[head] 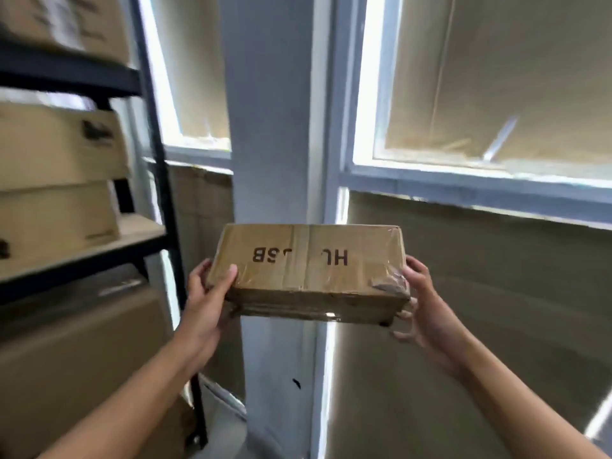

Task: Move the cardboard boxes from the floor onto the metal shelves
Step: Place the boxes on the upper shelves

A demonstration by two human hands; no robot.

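Observation:
A flat taped cardboard box (308, 270) with upside-down dark letters is held up in the air at chest height, in front of a white pillar. My left hand (207, 299) grips its left end, thumb on top and fingers underneath. My right hand (420, 306) holds its right end, fingers curled round the taped corner. The black metal shelves (155, 180) stand to the left of the box, apart from it.
The shelves carry several cardboard boxes: one on the top level (63, 21), two stacked on the middle board (56, 180), a large one below (82, 359). A white pillar (271, 127) and covered windows (496, 77) fill the wall ahead.

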